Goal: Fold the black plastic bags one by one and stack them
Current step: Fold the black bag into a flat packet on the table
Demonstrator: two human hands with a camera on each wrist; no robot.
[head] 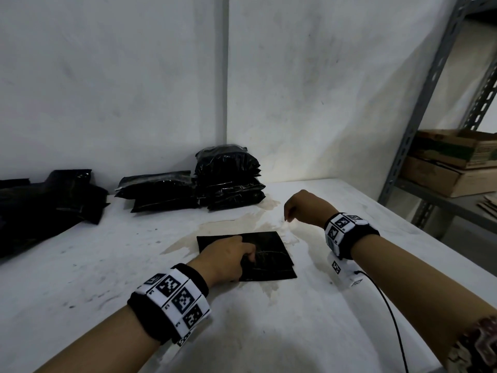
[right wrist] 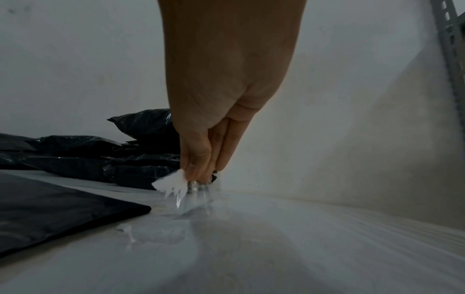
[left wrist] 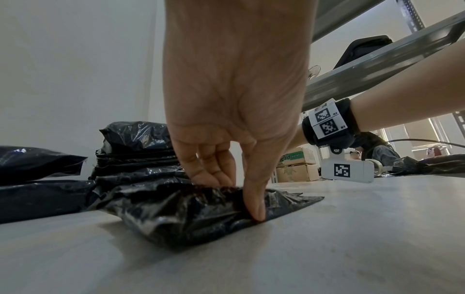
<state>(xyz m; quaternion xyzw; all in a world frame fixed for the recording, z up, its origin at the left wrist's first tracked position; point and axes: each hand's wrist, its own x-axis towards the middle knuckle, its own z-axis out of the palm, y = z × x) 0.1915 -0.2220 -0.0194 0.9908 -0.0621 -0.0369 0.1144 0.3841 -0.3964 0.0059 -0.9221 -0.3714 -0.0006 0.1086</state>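
While the left hand (head: 224, 261) presses down on the folded black bag (head: 265, 250) in the middle of the white table (head: 309, 319), its fingers are curled and its thumb (left wrist: 254, 201) pushes the plastic against the table top, so the bag is pinched between thumb and fingers. The bag lies flat on a pale brown stain (head: 250, 222), with its right and far edges free.

The right hand (head: 305, 207) hangs above the table, to the right of the bag and apart from it. Its fingers (right wrist: 201, 159) point down, pressed together, and they pinch a small white scrap (right wrist: 171, 182); what the scrap is cannot be told.

At the far edge of the table, near the wall corner, stands a stack of black packets (head: 228, 175), with lower packets (head: 158, 191) just beside it on the left. More loose black bags (head: 51, 200) lie at the far left.

Both wrists carry bands with black and white square codes (head: 174, 292); on the right band the small marks "R1" and "R2" (left wrist: 338, 120) can be read. On the grey metal shelf (head: 419, 114) at the right sit cardboard boxes (head: 454, 162); one shows green letters like "Rio" (left wrist: 285, 159), the rest is too small.

The near part and the right part of the table are open room around the bag.
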